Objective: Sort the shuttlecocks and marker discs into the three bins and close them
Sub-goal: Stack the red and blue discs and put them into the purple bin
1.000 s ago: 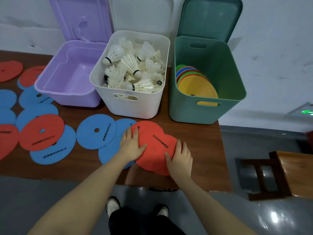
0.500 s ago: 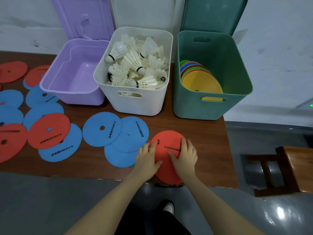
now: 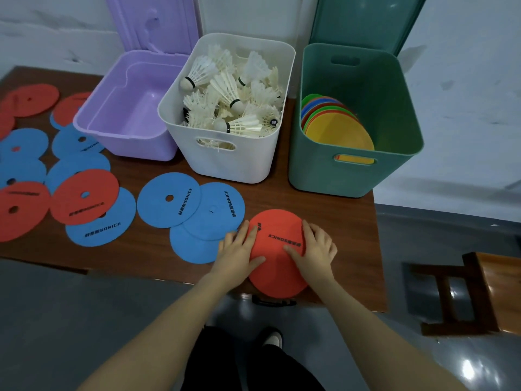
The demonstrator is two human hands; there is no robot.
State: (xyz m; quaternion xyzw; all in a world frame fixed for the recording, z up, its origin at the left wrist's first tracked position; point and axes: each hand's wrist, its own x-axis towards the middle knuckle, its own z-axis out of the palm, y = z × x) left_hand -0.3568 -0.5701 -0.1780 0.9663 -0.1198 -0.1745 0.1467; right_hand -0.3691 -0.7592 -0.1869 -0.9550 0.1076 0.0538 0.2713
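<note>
The red marker disc (image 3: 277,251) lay flat at the near edge of the counter (image 3: 352,249), its nearest part jutting out past that edge, and both hands sat on it. The left hand (image 3: 239,253) rested on its left rim with fingers straight and spread; the right hand (image 3: 315,252) lay on its right side, fingers loosely bent on the surface, neither yet curled under it. Being round, the disc offered no long axis to speak of; what mattered was direction. The purple bin (image 3: 127,145), open and holding nothing visible, stood far and to the left, beyond the blue discs (image 3: 191,210), so the left hand was probably the nearer carrier. The green bin (image 3: 352,176), already holding coloured discs, stood directly beyond the right hand.
</note>
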